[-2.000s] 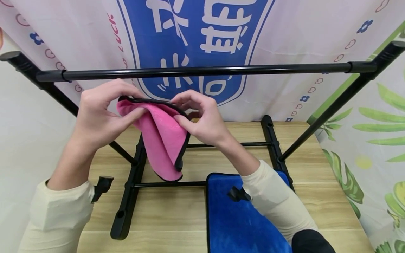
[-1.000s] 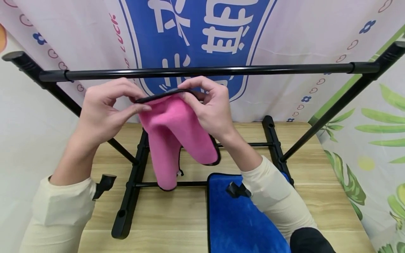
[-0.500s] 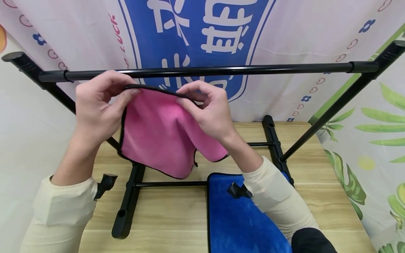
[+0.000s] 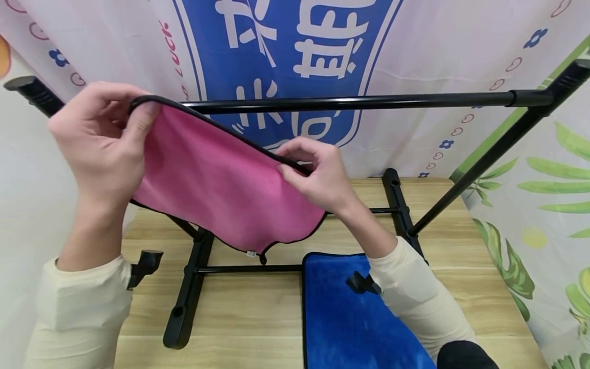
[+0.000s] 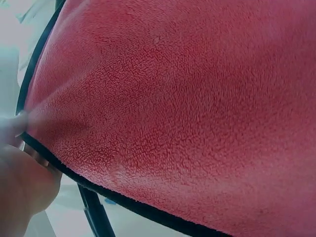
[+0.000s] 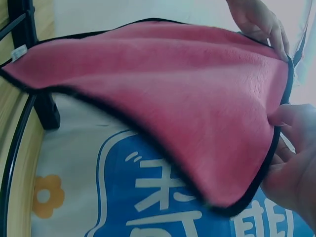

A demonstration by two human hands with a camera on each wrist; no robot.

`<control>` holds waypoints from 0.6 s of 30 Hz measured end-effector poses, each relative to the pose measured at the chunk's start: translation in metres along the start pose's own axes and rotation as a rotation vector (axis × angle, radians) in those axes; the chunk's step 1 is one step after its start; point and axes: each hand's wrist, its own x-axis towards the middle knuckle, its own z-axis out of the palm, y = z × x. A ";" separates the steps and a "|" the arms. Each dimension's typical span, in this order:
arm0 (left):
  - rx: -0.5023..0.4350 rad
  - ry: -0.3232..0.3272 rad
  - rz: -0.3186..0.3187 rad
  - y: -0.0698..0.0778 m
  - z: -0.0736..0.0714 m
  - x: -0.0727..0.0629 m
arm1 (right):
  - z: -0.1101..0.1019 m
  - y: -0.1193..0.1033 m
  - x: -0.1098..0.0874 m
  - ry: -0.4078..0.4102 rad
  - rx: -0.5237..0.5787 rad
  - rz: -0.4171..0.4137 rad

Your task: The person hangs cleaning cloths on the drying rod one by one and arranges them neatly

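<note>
A pink plush towel (image 4: 221, 184) with black edging hangs spread between both hands in the head view, its upper edge sloping down to the right. My left hand (image 4: 103, 138) pinches its upper left corner, up at the level of the rack's top bar. Lower and farther right, my right hand (image 4: 322, 174) pinches the same black edge between thumb and fingers. In the left wrist view the towel (image 5: 173, 108) fills most of the picture. The right wrist view shows a white tag (image 6: 19, 52) at the towel's far corner.
A black rack stands on the wooden table (image 4: 249, 318), its top bar (image 4: 369, 102) running behind the towel. Under my right forearm lies a blue towel (image 4: 355, 318) with black edging. A printed curtain (image 4: 415, 51) hangs behind the rack.
The bunched pink towel has been spread out. My left hand has moved left and up with its corner, while my right hand has slid slightly down and right along the edge.
</note>
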 end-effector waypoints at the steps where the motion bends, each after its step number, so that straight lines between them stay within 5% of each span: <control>1: 0.028 0.020 -0.002 0.000 -0.002 0.002 | -0.002 0.001 -0.002 -0.002 -0.019 -0.002; 12: 0.411 0.114 0.111 -0.010 -0.014 0.011 | -0.013 0.000 -0.012 0.001 -0.217 -0.138; 18: 0.520 0.166 0.138 -0.011 -0.019 0.014 | -0.022 -0.007 -0.015 -0.009 -0.316 -0.133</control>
